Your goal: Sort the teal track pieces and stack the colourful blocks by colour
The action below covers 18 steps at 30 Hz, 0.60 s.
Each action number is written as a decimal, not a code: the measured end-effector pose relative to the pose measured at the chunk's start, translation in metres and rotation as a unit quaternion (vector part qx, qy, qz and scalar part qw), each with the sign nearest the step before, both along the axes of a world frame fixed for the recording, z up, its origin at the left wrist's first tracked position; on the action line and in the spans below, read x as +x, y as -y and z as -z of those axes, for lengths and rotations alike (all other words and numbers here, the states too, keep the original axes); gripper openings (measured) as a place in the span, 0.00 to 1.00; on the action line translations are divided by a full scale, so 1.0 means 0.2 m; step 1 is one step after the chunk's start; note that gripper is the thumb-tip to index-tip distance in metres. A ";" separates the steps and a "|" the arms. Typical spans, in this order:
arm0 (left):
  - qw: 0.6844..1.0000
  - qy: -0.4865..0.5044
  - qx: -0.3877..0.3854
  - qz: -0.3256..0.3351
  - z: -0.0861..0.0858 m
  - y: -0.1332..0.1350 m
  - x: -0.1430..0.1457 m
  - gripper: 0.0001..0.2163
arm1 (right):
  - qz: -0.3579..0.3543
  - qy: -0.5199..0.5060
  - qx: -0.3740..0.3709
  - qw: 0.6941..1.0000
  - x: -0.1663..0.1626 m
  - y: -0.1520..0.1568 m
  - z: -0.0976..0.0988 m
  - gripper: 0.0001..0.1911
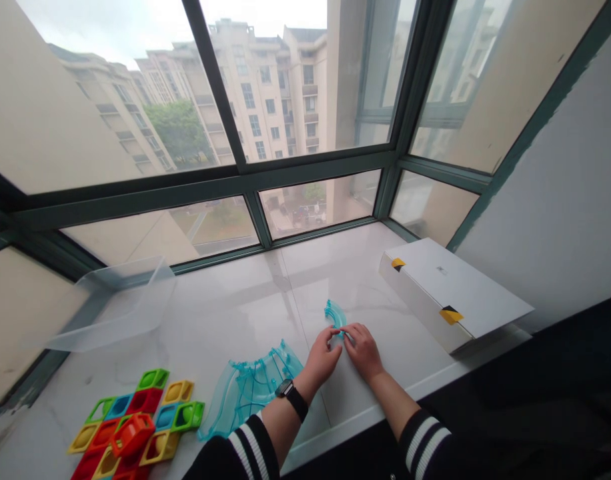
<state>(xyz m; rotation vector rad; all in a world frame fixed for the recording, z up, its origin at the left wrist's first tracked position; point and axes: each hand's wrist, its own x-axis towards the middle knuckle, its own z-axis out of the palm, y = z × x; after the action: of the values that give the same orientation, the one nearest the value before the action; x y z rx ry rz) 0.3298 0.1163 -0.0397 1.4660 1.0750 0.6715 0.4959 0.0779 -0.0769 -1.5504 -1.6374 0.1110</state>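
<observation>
While my left hand (323,357) and right hand (363,347) pinch the near end of the small curved translucent teal plastic track piece (334,313), it arcs away from me. Both hands touch it.

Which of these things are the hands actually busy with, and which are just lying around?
In hand: small teal curved track piece, held by left hand and right hand.
Lying about: pile of teal track pieces, coloured blocks, clear tub, white box.

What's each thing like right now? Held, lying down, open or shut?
Left hand: pinching the small blue curve.
Right hand: pinching the same curve's end.
Blue track pieces: lying flat, untouched.
Coloured blocks: clustered together, one on top.
Clear tub: lidless, tilted.
White box: shut.
</observation>
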 end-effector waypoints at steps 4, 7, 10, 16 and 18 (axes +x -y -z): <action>1.000 0.011 0.000 -0.003 0.03 -0.01 -0.01 0.21 | 0.005 -0.020 0.001 1.000 -0.01 0.00 0.00 0.12; 1.000 0.015 0.004 0.001 0.05 -0.01 -0.01 0.20 | 0.005 -0.031 -0.007 0.999 -0.01 0.00 0.00 0.12; 1.000 0.013 0.012 0.000 0.06 -0.01 0.00 0.19 | 0.005 -0.028 -0.019 0.999 -0.01 0.00 0.01 0.12; 1.000 0.007 0.027 0.002 0.08 -0.02 0.00 0.19 | 0.005 -0.023 -0.028 0.999 -0.01 -0.01 0.02 0.12; 0.999 0.001 0.034 0.006 0.07 -0.02 0.00 0.19 | 0.004 -0.024 -0.028 0.999 -0.01 -0.01 0.02 0.12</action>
<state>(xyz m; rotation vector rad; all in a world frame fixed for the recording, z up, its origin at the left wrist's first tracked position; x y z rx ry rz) 0.3295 0.1196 -0.0547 1.5291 1.0492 0.7070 0.4940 0.0794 -0.0813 -1.5850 -1.6026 0.1891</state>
